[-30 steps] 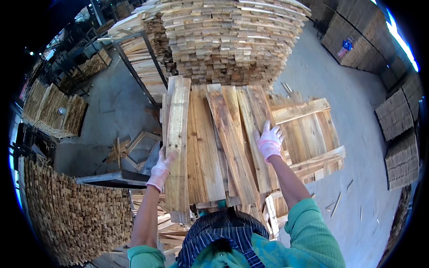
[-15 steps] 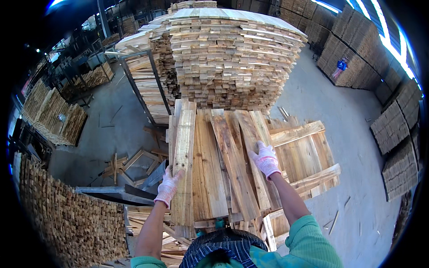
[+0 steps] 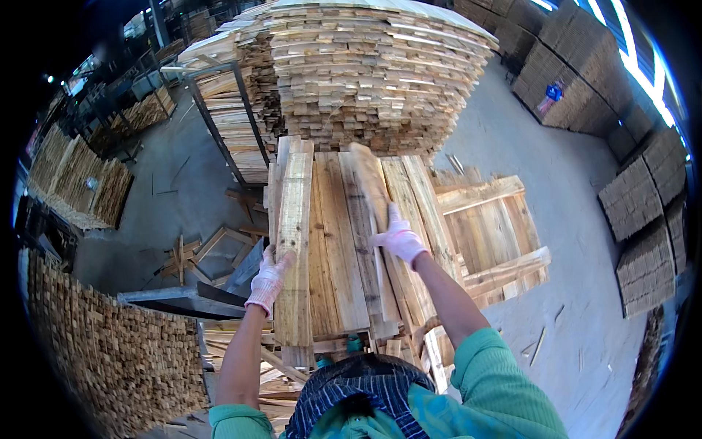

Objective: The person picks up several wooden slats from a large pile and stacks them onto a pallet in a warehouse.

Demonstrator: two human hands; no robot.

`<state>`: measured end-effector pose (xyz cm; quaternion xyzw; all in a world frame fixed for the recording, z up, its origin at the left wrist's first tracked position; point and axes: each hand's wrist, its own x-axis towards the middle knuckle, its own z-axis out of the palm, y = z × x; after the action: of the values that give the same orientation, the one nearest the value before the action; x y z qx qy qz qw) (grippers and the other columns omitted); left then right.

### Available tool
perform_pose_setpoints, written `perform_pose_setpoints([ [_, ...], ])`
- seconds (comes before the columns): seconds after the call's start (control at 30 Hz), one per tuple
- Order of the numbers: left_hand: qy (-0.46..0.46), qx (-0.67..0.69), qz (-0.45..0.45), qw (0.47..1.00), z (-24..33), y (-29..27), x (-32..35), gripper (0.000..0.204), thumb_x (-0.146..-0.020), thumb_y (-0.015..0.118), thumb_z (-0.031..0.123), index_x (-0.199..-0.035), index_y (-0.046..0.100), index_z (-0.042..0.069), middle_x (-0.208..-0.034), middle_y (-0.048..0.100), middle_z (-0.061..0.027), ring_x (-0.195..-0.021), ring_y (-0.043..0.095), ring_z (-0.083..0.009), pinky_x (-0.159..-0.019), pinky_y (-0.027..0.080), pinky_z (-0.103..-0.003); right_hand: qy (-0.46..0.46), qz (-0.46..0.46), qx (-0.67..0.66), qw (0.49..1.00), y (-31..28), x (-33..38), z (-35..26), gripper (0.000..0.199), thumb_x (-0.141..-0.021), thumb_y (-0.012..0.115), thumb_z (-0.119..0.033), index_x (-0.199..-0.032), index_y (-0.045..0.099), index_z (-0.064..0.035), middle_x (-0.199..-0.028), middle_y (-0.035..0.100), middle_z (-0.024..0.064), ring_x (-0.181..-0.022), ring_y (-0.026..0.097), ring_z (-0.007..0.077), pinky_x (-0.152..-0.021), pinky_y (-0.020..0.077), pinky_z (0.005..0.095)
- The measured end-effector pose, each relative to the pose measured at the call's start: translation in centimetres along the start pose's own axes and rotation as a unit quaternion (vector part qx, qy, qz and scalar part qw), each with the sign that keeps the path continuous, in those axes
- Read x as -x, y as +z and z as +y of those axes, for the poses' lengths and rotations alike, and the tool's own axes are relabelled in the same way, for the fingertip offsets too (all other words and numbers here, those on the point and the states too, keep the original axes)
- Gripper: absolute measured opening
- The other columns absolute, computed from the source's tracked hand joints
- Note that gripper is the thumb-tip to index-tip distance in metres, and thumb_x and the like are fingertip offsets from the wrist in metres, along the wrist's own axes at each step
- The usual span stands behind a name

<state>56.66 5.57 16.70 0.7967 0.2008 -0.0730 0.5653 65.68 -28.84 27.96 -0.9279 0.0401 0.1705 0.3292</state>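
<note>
Several long rough wooden planks (image 3: 333, 241) lie side by side on a stack in front of me. My left hand (image 3: 268, 279), in a white glove, grips the left edge of the leftmost thick plank (image 3: 295, 219). My right hand (image 3: 397, 236), also gloved, holds a narrower plank (image 3: 371, 179) that is tilted up on its edge above the others. Beyond the planks stands a tall pile of stacked boards (image 3: 365, 80).
A wooden pallet (image 3: 497, 227) lies on the concrete floor to the right. Stacks of cut wood stand at the left (image 3: 110, 358) and far right (image 3: 643, 219). A metal rack (image 3: 219, 124) with boards is at upper left. Scrap pieces litter the floor (image 3: 197, 252).
My right hand has slid toward the middle and tipped a narrow plank up on its edge. My left hand stays on the left plank's edge. My head has tilted, shifting the view.
</note>
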Motion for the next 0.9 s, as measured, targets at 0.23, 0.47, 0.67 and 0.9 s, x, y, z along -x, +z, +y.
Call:
perform_pose_setpoints([
  [0.23, -0.024, -0.034, -0.011, 0.999, 4.0, 0.8, 2.4, 0.094, -0.089, 0.067, 0.058, -0.158, 0.025, 0.01, -0.155, 0.035, -0.0251, -0.14, 0.04, -0.0374, -0.115, 0.034, -0.042, -0.056, 0.004, -0.302, 0.952, -10.6, 3.4, 5.4, 0.108, -0.08, 0.081, -0.009, -0.163, 0.013, -0.0123, -0.129, 0.061, 0.0154, -0.114, 0.061, 0.0242, -0.099, 0.0503, 0.0339],
  [0.47, -0.005, 0.009, -0.008, 1.0, 3.0, 1.1, 1.4, 0.094, -0.089, 0.071, 0.055, -0.158, 0.026, 0.011, -0.151, 0.037, -0.0253, -0.142, 0.037, -0.0359, -0.116, 0.032, -0.041, 0.101, 0.028, 0.167, 0.98, -10.1, -1.2, 13.0, 0.117, -0.076, 0.08, -0.039, -0.163, 0.002, -0.0311, -0.151, 0.035, 0.0371, -0.134, 0.048, 0.0488, -0.112, 0.0418, 0.0489],
  [0.67, -0.007, 0.025, 0.003, 1.0, 3.1, 1.1, 1.8, 0.09, -0.089, 0.074, 0.049, -0.156, 0.028, 0.013, -0.149, 0.038, -0.0231, -0.139, 0.039, -0.0351, -0.115, 0.033, -0.042, 0.155, 0.017, 0.155, 0.976, -9.8, -1.5, 10.7, 0.119, -0.077, 0.08, -0.038, -0.163, -0.001, -0.0301, -0.153, 0.032, 0.0382, -0.135, 0.049, 0.0473, -0.111, 0.0432, 0.0494],
  [0.9, -0.007, 0.029, 0.011, 0.999, 1.5, 0.9, 0.9, 0.089, -0.089, 0.073, 0.051, -0.156, 0.028, 0.013, -0.149, 0.038, -0.0225, -0.138, 0.039, -0.0345, -0.114, 0.034, -0.043, 0.143, 0.061, 0.206, 0.966, -8.1, 0.2, 7.2, 0.115, -0.077, 0.079, -0.031, -0.163, 0.004, -0.0265, -0.142, 0.043, 0.0351, -0.127, 0.055, 0.0471, -0.104, 0.0487, 0.0514],
])
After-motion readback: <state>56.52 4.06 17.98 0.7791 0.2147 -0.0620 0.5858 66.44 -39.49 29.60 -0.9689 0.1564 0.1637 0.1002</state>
